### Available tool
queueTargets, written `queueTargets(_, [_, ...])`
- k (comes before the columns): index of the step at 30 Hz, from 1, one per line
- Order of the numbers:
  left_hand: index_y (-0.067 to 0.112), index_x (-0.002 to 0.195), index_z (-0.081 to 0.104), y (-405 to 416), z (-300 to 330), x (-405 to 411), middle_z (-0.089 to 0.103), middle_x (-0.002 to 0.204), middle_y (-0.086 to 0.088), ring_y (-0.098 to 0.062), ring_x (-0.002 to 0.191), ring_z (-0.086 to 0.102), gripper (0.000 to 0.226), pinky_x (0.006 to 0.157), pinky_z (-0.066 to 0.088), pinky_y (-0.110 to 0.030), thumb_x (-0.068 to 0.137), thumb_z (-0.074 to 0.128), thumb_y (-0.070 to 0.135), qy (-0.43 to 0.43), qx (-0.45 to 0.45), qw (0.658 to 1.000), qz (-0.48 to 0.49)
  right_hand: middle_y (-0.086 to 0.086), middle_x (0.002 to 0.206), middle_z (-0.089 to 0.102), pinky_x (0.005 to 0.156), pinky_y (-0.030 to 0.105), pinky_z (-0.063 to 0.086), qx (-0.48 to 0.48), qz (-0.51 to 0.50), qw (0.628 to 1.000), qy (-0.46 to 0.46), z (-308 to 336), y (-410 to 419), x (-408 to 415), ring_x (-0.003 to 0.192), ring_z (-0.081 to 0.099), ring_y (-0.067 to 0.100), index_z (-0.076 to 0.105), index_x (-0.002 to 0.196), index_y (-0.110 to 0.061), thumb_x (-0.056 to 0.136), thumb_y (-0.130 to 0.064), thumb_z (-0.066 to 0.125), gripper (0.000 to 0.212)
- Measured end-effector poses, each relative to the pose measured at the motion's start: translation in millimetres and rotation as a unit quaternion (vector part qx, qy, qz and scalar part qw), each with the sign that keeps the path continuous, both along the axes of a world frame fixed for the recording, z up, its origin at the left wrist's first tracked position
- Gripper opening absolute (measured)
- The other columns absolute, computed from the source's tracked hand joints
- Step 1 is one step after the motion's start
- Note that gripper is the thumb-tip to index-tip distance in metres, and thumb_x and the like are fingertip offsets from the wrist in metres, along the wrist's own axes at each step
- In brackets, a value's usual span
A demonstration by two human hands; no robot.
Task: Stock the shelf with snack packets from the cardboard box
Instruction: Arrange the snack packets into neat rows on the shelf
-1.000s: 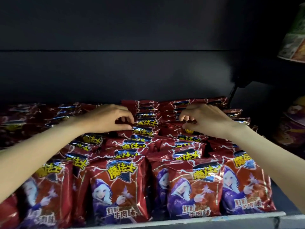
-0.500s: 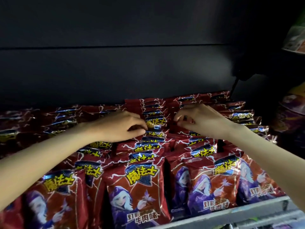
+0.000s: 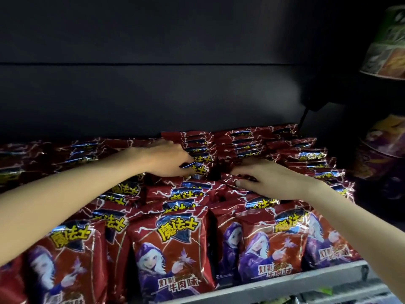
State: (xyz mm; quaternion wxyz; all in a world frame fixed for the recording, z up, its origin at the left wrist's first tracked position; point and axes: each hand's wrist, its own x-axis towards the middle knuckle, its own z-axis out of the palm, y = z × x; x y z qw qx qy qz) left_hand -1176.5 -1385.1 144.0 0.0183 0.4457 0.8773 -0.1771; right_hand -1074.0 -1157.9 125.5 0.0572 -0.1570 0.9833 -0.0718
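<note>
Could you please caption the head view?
Both hands, left hand and right hand, gripping glossy red snack packets mid-shelf.

Left hand (image 3: 166, 159) and right hand (image 3: 269, 181) gripping upright red snack packets (image 3: 175, 249), grey shelf (image 3: 285, 281)

Snack packets (image 3: 175, 255) — dark red, veined with white lightning, yellow lettering on blue, a purple-robed figure. Shelf edge (image 3: 285, 281), lower right — pale grey.
</note>
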Motion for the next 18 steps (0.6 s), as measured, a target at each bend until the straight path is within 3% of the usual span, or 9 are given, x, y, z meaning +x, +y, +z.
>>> queueTargets(2, [0.024,0.127,0.053,0.2,-0.6,1.4,0.066,0.098,-0.001,-0.016,0.079,0.058,0.048,0.068,0.041,-0.029,0.092,0.045,0.056,-0.004,-0.027,1.0,-0.005,-0.006,0.138,0.052,0.102,0.029,0.037,-0.012,-0.003,1.0,-0.01,-2.3,0.0,3.3,0.124,0.049,0.014,0.044,0.14,-0.027,0.1,-0.037,0.042,0.041])
queueTargets(5, [0.019,0.113,0.057,6.3,3.5,1.9,0.06,0.088,0.003,-0.015,0.079,0.054,0.038,0.074,0.047,-0.033,0.088,0.06,0.047,-0.016,-0.047,0.999,-0.013,-0.005,0.136,0.055,0.1,0.033,0.041,-0.018,-0.003,1.0,0.0,-5.7,0.3,5.3,0.12,0.054,0.016,0.044,0.14,-0.027,0.101,-0.036,0.041,0.04])
queueTargets(9, [0.019,0.094,0.053,10.0,0.5,5.5,0.052,0.074,0.005,-0.014,0.066,0.044,0.044,0.067,0.04,-0.029,0.086,0.051,0.062,0.021,-0.013,1.0,-0.002,-0.005,0.136,0.056,0.101,0.035,0.042,-0.029,0.002,0.999,0.016,-6.5,1.2,9.0,0.12,0.055,0.016,0.047,0.139,-0.026,0.101,-0.034,0.041,0.039])
queueTargets(12, [0.018,0.08,0.044,7.8,-9.1,4.0,0.065,0.085,-0.001,-0.017,0.068,0.056,0.05,0.067,0.047,-0.03,0.084,0.047,0.068,0.07,0.034,0.997,-0.005,-0.002,0.131,0.059,0.099,0.036,0.043,-0.033,0.003,0.999,0.018,-7.4,1.1,9.5,0.116,0.057,0.017,0.048,0.137,-0.026,0.101,-0.035,0.041,0.038])
queueTargets(18, [0.014,0.109,0.054,28.4,-19.1,16.4,0.064,0.099,-0.001,-0.025,0.092,0.062,0.042,0.078,0.05,-0.036,0.088,0.058,0.05,0.065,0.017,0.998,0.004,0.0,0.121,0.066,0.092,0.039,0.047,-0.043,0.005,0.999,0.026,-9.8,0.9,8.2,0.105,0.063,0.019,0.051,0.133,-0.028,0.1,-0.036,0.043,0.036])
